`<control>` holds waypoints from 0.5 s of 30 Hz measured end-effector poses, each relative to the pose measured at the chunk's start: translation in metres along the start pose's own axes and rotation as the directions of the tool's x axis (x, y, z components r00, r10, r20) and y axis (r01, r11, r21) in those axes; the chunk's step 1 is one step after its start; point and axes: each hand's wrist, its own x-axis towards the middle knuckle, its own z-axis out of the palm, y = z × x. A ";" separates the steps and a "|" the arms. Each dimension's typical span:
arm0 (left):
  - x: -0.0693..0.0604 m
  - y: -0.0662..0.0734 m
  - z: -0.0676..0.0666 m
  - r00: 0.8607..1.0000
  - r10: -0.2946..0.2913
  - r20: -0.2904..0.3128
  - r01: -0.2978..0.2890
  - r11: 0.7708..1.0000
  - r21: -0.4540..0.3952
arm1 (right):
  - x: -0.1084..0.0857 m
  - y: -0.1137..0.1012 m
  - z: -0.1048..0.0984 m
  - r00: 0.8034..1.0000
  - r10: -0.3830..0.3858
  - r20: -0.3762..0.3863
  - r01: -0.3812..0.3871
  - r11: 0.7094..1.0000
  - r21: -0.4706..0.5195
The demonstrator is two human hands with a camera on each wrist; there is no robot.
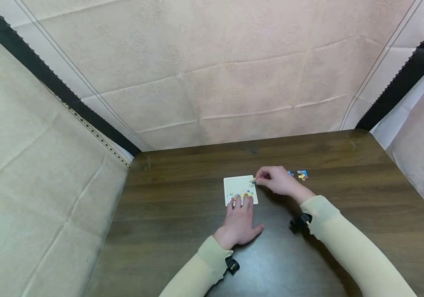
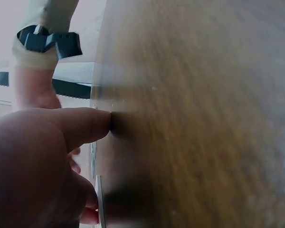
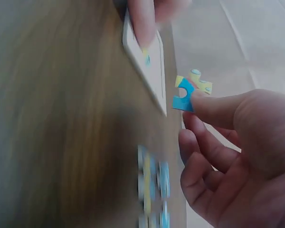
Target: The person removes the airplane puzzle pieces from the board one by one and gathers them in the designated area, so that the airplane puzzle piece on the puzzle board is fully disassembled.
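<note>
A white square puzzle board (image 1: 237,183) lies on the table, with several colourful pieces set along its near edge. My left hand (image 1: 239,222) rests on that near edge, fingers straight and thumb spread out to the side over the table. Between thumb and fingers my right hand (image 1: 276,179) pinches a blue and yellow jigsaw piece (image 3: 184,97), held up off the table at the board's far right corner. Loose jigsaw pieces (image 1: 302,175) lie to the right of the board, some partly hidden behind the right hand.
The brown wooden table (image 1: 174,177) reaches back to pale cloth hangings (image 1: 234,82) at the rear and both sides. A dark wrist camera (image 1: 232,265) is strapped to the left wrist, another (image 1: 302,220) to the right.
</note>
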 end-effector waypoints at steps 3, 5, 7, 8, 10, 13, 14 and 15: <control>0.001 0.001 0.002 1.000 0.001 -0.010 -0.001 1.000 0.009 | -0.015 0.019 -0.018 0.999 0.046 -0.022 -0.045 0.999 0.027; -0.001 0.002 0.001 1.000 -0.001 -0.013 0.001 1.000 0.006 | -0.028 0.031 -0.032 0.997 0.077 -0.028 -0.076 0.996 0.040; -0.003 0.002 0.000 1.000 -0.002 -0.008 0.002 1.000 0.000 | -0.041 0.042 -0.046 0.993 0.112 -0.028 -0.111 0.993 0.050; -0.004 0.002 -0.002 1.000 -0.003 -0.004 0.003 1.000 -0.004 | -0.048 0.047 -0.053 0.991 0.130 -0.026 -0.128 0.990 0.058; -0.006 0.002 -0.003 1.000 -0.004 -0.001 0.004 1.000 0.001 | -0.062 0.057 -0.064 0.986 0.164 -0.024 -0.162 0.984 0.070; -0.007 0.002 -0.005 1.000 -0.002 0.001 0.002 1.000 0.010 | -0.079 0.069 -0.076 0.973 0.231 -0.028 -0.228 0.969 0.091; -0.007 0.002 -0.006 1.000 0.000 0.001 0.000 1.000 0.010 | -0.084 0.073 -0.078 0.967 0.254 -0.029 -0.250 0.963 0.100; -0.007 0.002 -0.006 1.000 0.003 0.002 -0.003 1.000 0.008 | -0.089 0.076 -0.080 0.961 0.274 -0.031 -0.270 0.957 0.104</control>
